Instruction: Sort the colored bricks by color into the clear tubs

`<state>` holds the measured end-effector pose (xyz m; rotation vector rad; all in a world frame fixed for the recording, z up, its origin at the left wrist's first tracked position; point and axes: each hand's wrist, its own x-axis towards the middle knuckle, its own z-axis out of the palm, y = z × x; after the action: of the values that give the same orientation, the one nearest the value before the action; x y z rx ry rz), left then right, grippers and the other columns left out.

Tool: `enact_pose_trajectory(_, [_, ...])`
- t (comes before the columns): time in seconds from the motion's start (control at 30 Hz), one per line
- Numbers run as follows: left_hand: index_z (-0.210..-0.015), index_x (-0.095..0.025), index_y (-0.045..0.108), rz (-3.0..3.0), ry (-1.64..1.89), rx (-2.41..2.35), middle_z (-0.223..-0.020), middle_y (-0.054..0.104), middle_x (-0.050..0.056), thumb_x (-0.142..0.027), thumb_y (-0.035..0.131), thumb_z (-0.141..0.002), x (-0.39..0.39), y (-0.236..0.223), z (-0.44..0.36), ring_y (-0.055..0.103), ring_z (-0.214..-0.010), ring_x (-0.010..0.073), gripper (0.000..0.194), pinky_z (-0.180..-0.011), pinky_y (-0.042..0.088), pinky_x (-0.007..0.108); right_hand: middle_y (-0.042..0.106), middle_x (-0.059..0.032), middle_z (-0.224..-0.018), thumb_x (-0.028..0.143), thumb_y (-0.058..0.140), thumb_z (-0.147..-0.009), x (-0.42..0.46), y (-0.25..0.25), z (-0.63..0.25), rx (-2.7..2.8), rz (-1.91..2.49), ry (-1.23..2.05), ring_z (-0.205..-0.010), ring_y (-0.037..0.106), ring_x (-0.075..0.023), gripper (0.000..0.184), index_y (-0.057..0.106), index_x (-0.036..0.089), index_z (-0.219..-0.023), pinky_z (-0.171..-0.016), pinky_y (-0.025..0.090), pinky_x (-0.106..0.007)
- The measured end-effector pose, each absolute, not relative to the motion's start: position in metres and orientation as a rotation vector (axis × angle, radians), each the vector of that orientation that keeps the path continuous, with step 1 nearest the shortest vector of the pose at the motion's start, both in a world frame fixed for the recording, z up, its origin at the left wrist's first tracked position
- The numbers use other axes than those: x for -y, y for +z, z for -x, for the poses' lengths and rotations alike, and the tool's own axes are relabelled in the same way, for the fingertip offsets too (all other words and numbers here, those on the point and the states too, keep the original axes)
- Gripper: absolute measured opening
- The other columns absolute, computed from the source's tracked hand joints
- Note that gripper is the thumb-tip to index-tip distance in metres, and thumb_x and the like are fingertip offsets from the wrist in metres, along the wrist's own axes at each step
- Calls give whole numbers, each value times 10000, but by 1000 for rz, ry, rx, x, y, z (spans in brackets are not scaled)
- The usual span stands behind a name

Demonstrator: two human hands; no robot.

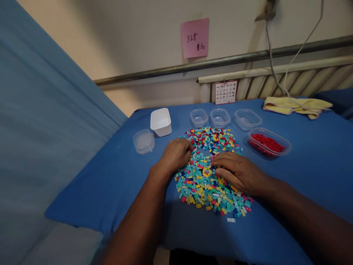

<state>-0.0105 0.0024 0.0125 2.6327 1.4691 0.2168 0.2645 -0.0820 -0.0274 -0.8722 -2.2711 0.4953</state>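
Note:
A wide pile of small building bricks (202, 187) in turquoise, yellow, red, blue and other colours lies on the blue cloth. At its left edge my left hand (176, 152) rests with the fingers curled inward; the fingertips are hidden, so anything in them cannot be made out. My right hand (239, 171) lies over the right side of the pile, fingers stretched toward the middle and thumb apart, touching bricks. Between the hands sits a small ring of yellow bricks (206, 172). Red bricks (266, 143) fill part of a clear tub (286, 149) at the right.
Behind the pile stand three clear tubs (199, 124), (220, 125), (248, 127). A white bin (162, 129) and stacked clear lids or tubs (144, 150) are at the left. A yellow cloth (295, 105), a cord, a small card (225, 92) and a radiator line the back.

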Motion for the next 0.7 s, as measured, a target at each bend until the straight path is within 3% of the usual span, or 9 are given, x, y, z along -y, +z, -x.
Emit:
enact_pose_trajectory(0.13, [-968,-229,786,-2532,293,-1508,-979,784,85,-137,642,-859,-2,17,10,695,-973,279,203,-923,533,421,790,-108,-1301,364,559,-1126,82,-28,-265,2281,859,468,-1265,720,-295,269,723,246,-1304,-1102,576,-539])
enact_pose_trajectory(0.3, [-974,-187,753,-1922,668,-1345,-864,744,33,-256,685,-873,7,23,-1,622,-704,146,140,-673,500,283,799,-107,-1260,369,634,-1087,84,-29,-260,2084,1002,447,-1151,763,-297,337,672,265,-1405,-1002,627,-521])
enact_pose_trajectory(0.4, [-946,-162,747,-1654,702,-1096,-790,699,13,-346,770,-838,17,19,-17,571,-645,105,214,-620,454,245,801,-86,-1248,344,658,-1071,85,-27,-255,1895,1032,491,-1094,785,-270,395,629,283,-1460,-972,645,-475])
enact_pose_trajectory(0.53, [-904,-158,766,-1493,733,-990,-734,681,5,-369,850,-788,30,10,-41,561,-626,96,255,-599,429,233,817,-58,-1164,329,675,-1062,83,-24,-252,1823,1025,503,-1030,783,-246,263,720,284,-1317,-927,642,-432])
enact_pose_trajectory(0.7, [-913,-158,791,-1316,798,-1011,-781,760,41,-393,883,-764,38,7,-55,647,-661,123,293,-660,517,261,833,-40,-1045,348,699,-1036,80,-26,-252,1700,1102,540,-921,791,-237,162,793,281,-1150,-845,650,-396])
